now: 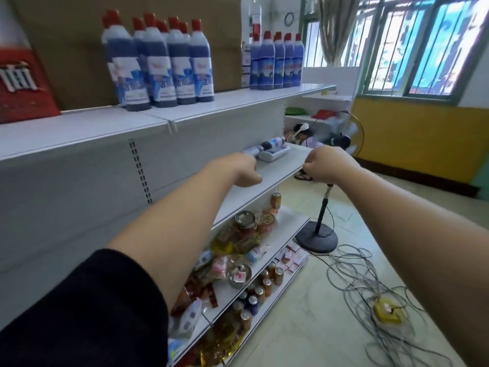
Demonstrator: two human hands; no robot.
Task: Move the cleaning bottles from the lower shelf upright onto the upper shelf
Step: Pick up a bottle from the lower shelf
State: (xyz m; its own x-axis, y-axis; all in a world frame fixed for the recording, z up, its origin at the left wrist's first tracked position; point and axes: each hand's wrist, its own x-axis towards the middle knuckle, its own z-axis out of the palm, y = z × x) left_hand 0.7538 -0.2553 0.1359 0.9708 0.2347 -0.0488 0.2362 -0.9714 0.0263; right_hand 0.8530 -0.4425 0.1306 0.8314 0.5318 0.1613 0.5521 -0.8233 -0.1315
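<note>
Upright bottles (158, 62) hold blue liquid; lying bottles (274, 142) below.

- At ten o'clock, the red sign board (25, 86) carries one large white Chinese character, "市".
- At eleven o'clock, the blue red-capped plastic bottles (158, 67) have white-and-blue labels, too blurred to read.
</note>
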